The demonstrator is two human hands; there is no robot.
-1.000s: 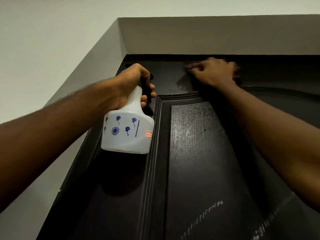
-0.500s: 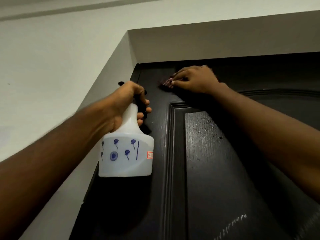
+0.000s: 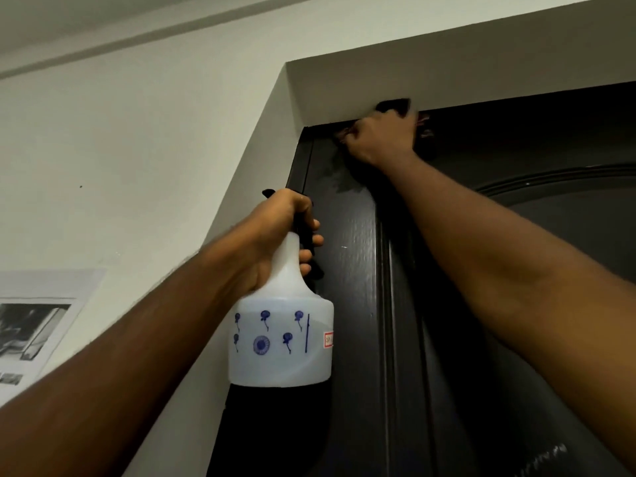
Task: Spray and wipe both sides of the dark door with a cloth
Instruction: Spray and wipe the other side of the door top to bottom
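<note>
The dark door (image 3: 347, 270) fills the right half of the view, with raised panel mouldings. My left hand (image 3: 275, 235) grips the black trigger head of a white spray bottle (image 3: 280, 342) with blue marks, held upright close to the door's left stile. My right hand (image 3: 380, 139) is raised to the door's top left corner and presses a dark cloth (image 3: 395, 105) against the top edge, under the white lintel. Most of the cloth is hidden by the hand and blends with the door.
A white wall (image 3: 137, 166) runs along the left, with a black-and-white printed sheet (image 3: 31, 332) stuck on it low down. The white lintel (image 3: 447, 63) overhangs the door top. A ceiling moulding crosses the upper left.
My right hand with the cloth slid left along the door's top, then up to the top edge. The view swung left, and the bottle now sits lower and more central.
</note>
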